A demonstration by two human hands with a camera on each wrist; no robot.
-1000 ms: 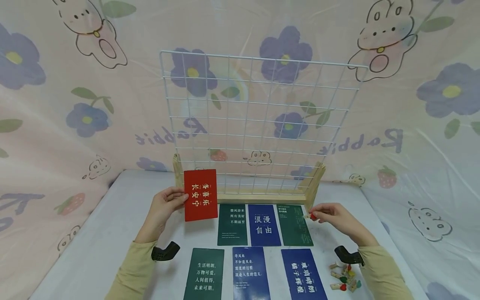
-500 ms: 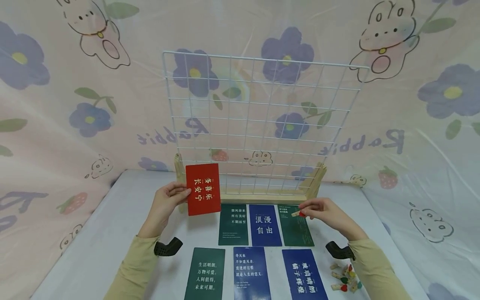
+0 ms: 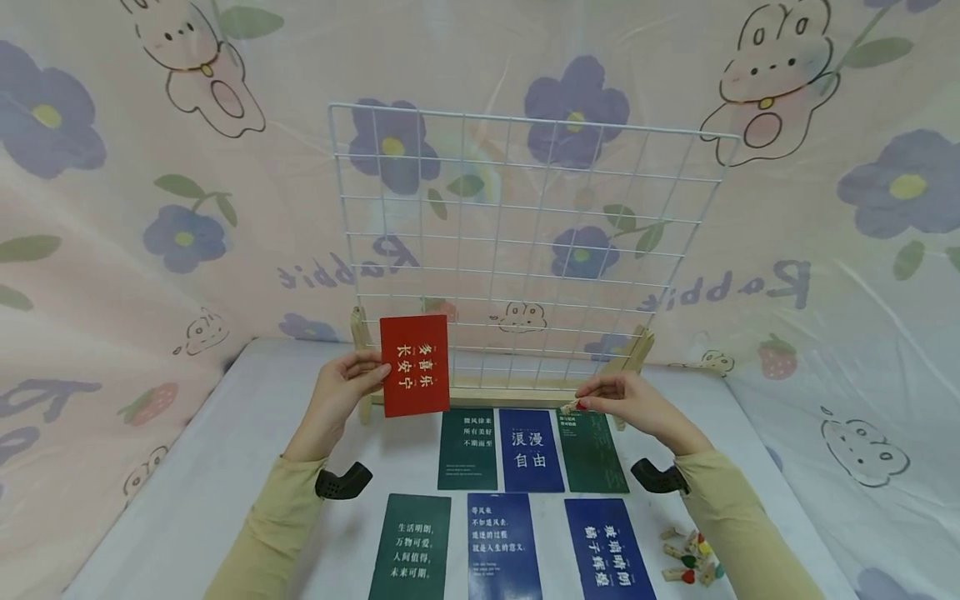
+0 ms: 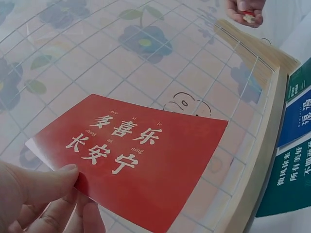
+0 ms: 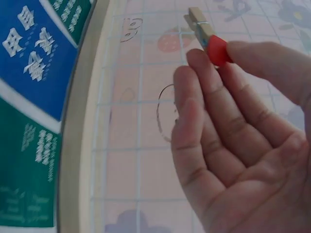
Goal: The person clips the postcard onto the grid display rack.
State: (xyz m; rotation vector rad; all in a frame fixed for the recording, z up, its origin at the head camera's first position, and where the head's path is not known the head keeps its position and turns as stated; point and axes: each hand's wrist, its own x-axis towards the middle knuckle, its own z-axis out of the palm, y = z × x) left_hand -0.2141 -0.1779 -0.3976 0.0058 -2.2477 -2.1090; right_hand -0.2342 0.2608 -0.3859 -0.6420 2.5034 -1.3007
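Note:
My left hand [image 3: 345, 400] pinches the left edge of a red card [image 3: 415, 367] with white Chinese characters, held upright before the lower left of a white wire grid [image 3: 517, 225]. In the left wrist view the thumb lies on the front of the card [image 4: 141, 160] and the fingers are behind it. My right hand [image 3: 637, 408] holds a small wooden clothespin [image 5: 200, 23] with a red heart [image 5: 218, 50] on its end, pinched between thumb and fingertips. That hand hovers over the top of a green card [image 3: 596, 458], in front of the grid's wooden base.
Green and blue cards lie in two rows on the white table, among them a blue card [image 3: 534, 450] and a green card [image 3: 410, 546]. A pile of small clothespins [image 3: 690, 558] lies at the right front. Wooden feet [image 3: 633, 350] support the grid.
My left hand has raised the red card and brought it slightly right, closer to the grid. My right hand has moved left and up with the clothespin.

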